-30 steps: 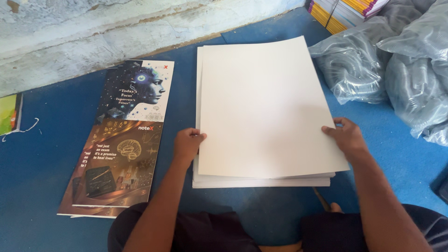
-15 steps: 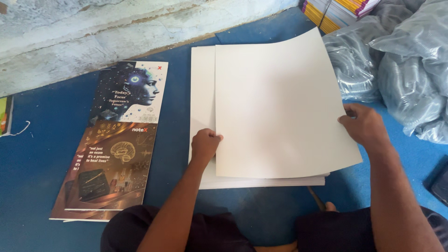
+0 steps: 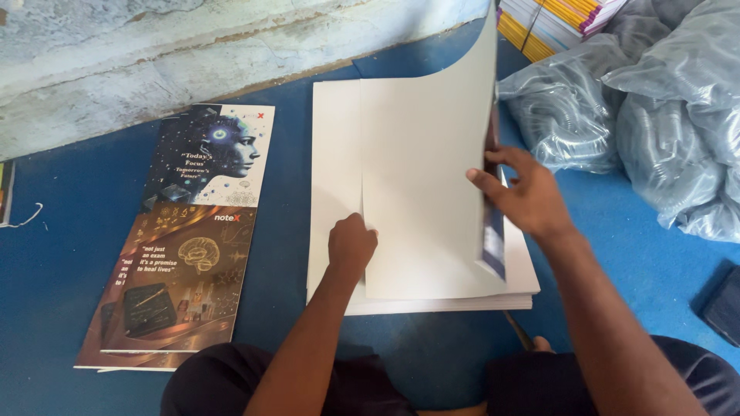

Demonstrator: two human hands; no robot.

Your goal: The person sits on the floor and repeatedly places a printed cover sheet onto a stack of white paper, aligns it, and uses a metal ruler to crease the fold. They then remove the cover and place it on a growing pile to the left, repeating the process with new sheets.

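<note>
Our right hand pinches the lifted white sheet; left hand, fingers curled, presses the paper stack. Printed covers lie beyond the left hand, clear plastic bags beyond the right.

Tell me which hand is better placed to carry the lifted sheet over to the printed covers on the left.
Probably the right hand: it already grips the raised edge of the lifted sheet. The left hand rests fisted on the white stack, between the sheet and the printed covers.
</note>
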